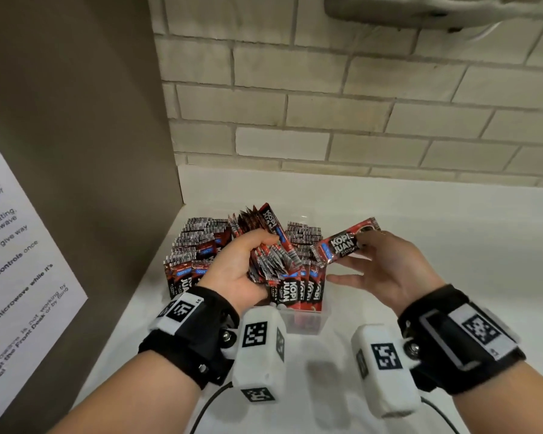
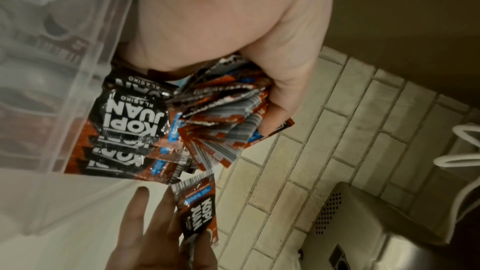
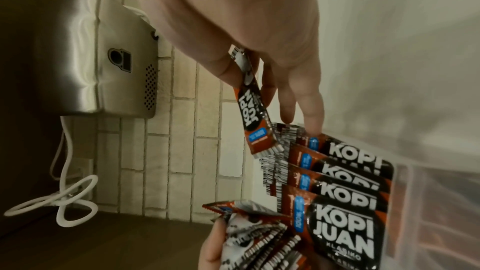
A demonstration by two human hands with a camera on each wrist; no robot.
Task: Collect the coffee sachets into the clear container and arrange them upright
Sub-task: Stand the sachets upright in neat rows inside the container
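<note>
Head view: a white counter (image 1: 420, 245) met a cream brick wall (image 1: 358, 104). The clear plastic container (image 1: 308, 321) held many upright red-black coffee sachets (image 1: 301, 289). The left hand (image 1: 242, 270) clutched a fanned bunch of sachets (image 1: 267, 242) over it.

Left wrist view: that bunch (image 2: 223, 114) sat clenched.

Right wrist view: the right hand (image 3: 259, 38) pinched one single sachet (image 3: 257, 114).

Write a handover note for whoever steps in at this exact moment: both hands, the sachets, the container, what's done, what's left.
Left hand: grips a fanned bundle of sachets above the clear container.
Right hand: pinches a single sachet between thumb and fingertips, other fingers extended, just right of the bundle.
Container: sits on the white counter by the brown side panel, already packed with rows of upright sachets.
Done: most sachets stand in the container.
Left: set the single sachet and the bundle in upright, then straighten the rows.
</note>
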